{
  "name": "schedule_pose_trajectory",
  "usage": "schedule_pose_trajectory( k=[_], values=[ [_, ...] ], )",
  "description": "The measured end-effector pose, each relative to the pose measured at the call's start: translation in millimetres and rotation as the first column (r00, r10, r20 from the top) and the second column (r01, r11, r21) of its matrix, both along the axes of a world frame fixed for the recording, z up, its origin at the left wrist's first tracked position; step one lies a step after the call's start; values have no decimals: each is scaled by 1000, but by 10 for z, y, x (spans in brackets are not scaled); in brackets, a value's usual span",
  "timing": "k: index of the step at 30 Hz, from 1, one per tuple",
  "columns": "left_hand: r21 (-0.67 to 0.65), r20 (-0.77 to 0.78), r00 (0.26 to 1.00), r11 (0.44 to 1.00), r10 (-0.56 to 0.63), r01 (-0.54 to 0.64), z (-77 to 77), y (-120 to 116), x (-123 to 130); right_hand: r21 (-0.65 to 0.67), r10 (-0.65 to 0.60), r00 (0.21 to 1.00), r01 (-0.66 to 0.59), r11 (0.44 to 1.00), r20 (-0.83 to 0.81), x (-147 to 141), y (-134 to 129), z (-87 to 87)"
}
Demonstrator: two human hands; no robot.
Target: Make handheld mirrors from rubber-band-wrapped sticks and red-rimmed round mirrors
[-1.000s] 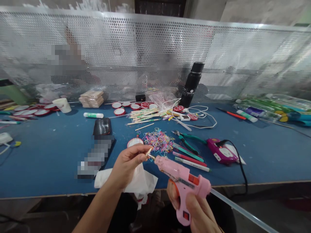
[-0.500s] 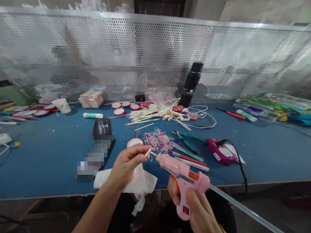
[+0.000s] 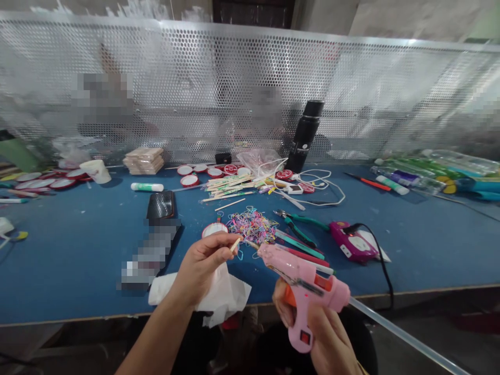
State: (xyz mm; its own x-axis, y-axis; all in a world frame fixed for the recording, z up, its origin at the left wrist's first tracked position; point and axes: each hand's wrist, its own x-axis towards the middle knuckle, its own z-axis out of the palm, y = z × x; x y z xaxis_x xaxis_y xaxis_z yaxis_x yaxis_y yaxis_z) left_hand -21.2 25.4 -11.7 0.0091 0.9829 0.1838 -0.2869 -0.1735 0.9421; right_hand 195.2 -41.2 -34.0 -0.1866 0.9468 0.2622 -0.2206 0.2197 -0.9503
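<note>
My left hand [image 3: 207, 263] pinches a short piece of pale wooden stick [image 3: 235, 245] between thumb and fingers. In my right hand [image 3: 320, 328] is a pink hot glue gun [image 3: 295, 276] with an orange trigger, a long clear glue stick coming out of its back. Its metal nozzle points at the wooden stick with a small gap between them. Just beyond lies a heap of colourful rubber bands [image 3: 252, 224]. A round white disc with a red rim [image 3: 214, 229] is partly hidden behind my left hand. White tissue [image 3: 230, 291] lies under that hand.
Several markers [image 3: 300, 246], green-handled pliers [image 3: 299, 226] and a purple power strip [image 3: 353, 242] lie to the right. Wooden sticks [image 3: 230, 183] and a white cable [image 3: 336, 187] are further back. A black bottle [image 3: 304, 138] stands by the perforated metal screen [image 3: 187, 78].
The glue gun has drawn back slightly to the right, so its nozzle is now apart from the wooden stick. My left hand stays nearly still, keeping the stick.
</note>
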Motion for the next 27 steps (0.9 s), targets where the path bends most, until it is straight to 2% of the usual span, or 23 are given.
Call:
schedule_pose_trajectory(
  k=[3,6,9,11,13,14,16,17,19,20,21,25,27],
  values=[
    [-6,3,1000,1000,4,-4,8,11,0,-9,-9,1000,9,1000,6,98,-17,22],
    [-2,15,1000,1000,2,-2,19,29,0,-1,-68,993,69,998,95,312,-19,50],
    [4,11,1000,1000,8,-9,22,49,-6,98,-240,943,222,970,233,648,-2,158],
    [7,-5,1000,1000,17,-17,20,64,-15,230,-380,859,315,921,344,935,19,291],
    [17,-14,1000,999,27,-27,15,80,-25,398,-551,694,392,829,464,1268,48,448],
    [25,-12,999,999,29,-29,13,89,-30,457,-606,580,401,794,544,1448,68,522],
    [31,-9,999,999,36,-35,8,108,-38,629,-740,339,392,672,581,1816,120,636],
    [24,-8,999,999,39,-39,7,116,-40,682,-774,224,373,629,592,1995,157,666],
    [-2,-8,999,999,52,-52,6,129,-42,737,-774,7,298,606,634,2313,259,668],
    [-17,-7,998,998,60,-60,7,133,-42,731,-744,-76,273,625,664,2444,328,642],
    [-29,-4,998,997,67,-67,8,135,-41,712,-709,-128,267,649,694,2554,407,601],
    [-50,11,996,995,84,-83,18,130,-30,586,-554,-193,273,763,810,2811,792,378],
    [-47,14,997,996,82,-81,27,124,-23,525,-479,-217,289,801,850,2876,975,275]
  ],
)
